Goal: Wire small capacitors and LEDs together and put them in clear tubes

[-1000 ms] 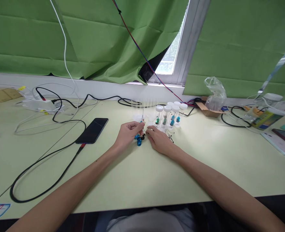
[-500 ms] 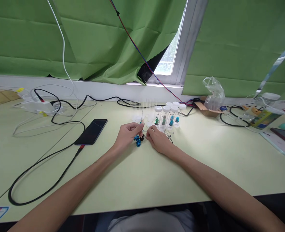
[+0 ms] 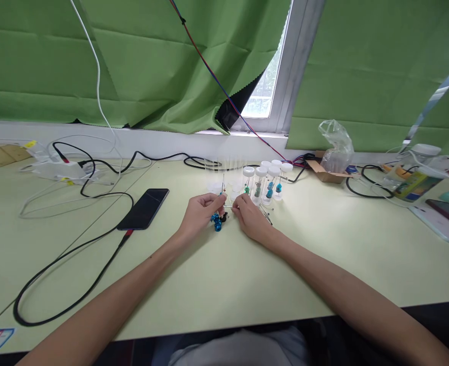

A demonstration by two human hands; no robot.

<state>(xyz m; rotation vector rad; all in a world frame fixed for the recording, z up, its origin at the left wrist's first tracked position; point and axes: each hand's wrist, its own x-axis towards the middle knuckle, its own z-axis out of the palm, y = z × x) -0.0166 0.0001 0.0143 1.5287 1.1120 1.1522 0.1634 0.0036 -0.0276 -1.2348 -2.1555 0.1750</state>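
My left hand (image 3: pixel 201 211) is closed in a pinch around a small part with thin upright pins (image 3: pixel 223 187); the fingers cover most of it. Facing it, my right hand (image 3: pixel 250 216) pinches a thin pale metal rod (image 3: pixel 228 206), whose tip reaches toward the left fingertips. Exactly what kind of rod it is cannot be made out. Just below the left fingers, shiny blue small parts (image 3: pixel 217 223) and a black piece (image 3: pixel 223 217) lie on the table. Several clear tubes with white caps (image 3: pixel 260 172) stand behind my right hand, holding blue and green parts.
Open clear cylinders (image 3: pixel 213 175) stand behind my hands. Thin metal pieces (image 3: pixel 265 214) lie beside my right hand. A phone (image 3: pixel 143 208) with a black cable (image 3: pixel 72 320) is at left. A cardboard box (image 3: pixel 329 175) and a plastic container (image 3: pixel 424 152) are at right.
My right fingers have shifted slightly up and right, and more of the thin rod shows between the hands. The left hand stays nearly still.
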